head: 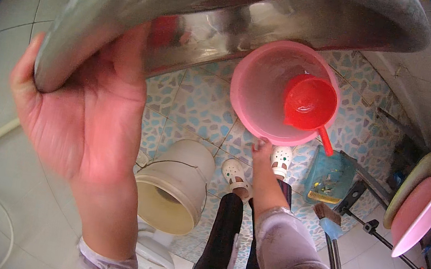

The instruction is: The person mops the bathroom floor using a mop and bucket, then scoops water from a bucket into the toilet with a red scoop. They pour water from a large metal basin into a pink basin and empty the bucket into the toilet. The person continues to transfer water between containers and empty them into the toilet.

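My left hand [89, 111] is raised close to the camera, gripping the rolled rim of a large shiny metal basin [223, 23] that spans the top of the view. Lower down, my right hand [262, 146] touches the near rim of a pink plastic basin [240, 109]; its fingers are mostly hidden, so its grip is unclear. Cloudy-looking water appears to stand in the pink basin. A red plastic dipper [311, 103] rests inside it at the right, with its handle out over the rim.
A white bucket [175, 182] lies tilted left of my feet on patterned tiles. At the right are a teal dustpan [330, 176] holding debris, a brush [328, 218], and pink [416, 214] and pale [410, 188] basins by a black metal rack. A toilet [154, 250] stands at the lower left.
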Motion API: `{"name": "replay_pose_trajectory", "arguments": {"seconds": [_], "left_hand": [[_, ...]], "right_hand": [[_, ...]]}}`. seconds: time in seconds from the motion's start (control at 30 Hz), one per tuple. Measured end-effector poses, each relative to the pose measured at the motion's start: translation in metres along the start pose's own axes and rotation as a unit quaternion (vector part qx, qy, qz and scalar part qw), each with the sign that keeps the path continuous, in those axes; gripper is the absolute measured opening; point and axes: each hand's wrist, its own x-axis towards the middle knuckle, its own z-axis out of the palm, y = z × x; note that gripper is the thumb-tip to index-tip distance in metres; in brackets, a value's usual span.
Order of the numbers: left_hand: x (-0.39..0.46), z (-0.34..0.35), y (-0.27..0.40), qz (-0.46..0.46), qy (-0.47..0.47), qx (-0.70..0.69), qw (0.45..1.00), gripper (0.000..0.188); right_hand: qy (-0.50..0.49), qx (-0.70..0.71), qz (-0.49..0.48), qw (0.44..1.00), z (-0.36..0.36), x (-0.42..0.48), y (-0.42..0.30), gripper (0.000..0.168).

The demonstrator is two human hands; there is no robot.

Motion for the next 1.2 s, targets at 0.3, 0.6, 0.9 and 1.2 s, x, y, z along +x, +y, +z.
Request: {"name": "replay_pose_trajectory", "arguments": {"seconds": [0.3,0.6,0.9,1.2], "left_hand": [[0.006,0.002,0.010,-0.017,-0.028,0.035,0.999,0.045],[0.005,0.005,-0.002,-0.012,-0.071,0.033,0.997,0.047],[0.015,0.004,0.006,-0.004,-0.054,0.016,0.998,0.038],[0.040,0.011,0.016,0.017,0.201,0.003,0.979,0.033]], "right_hand": [[-0.040,-0.099,-0.112,0.988,-0.023,0.027,-0.070,0.017],[-0.022,-0.097,0.054,0.994,0.019,0.015,0.018,0.017],[-0.287,-0.013,0.154,0.945,0.071,-0.052,0.041,0.030],[-0.233,-0.200,0.146,0.941,-0.037,-0.197,0.001,0.031]]}}
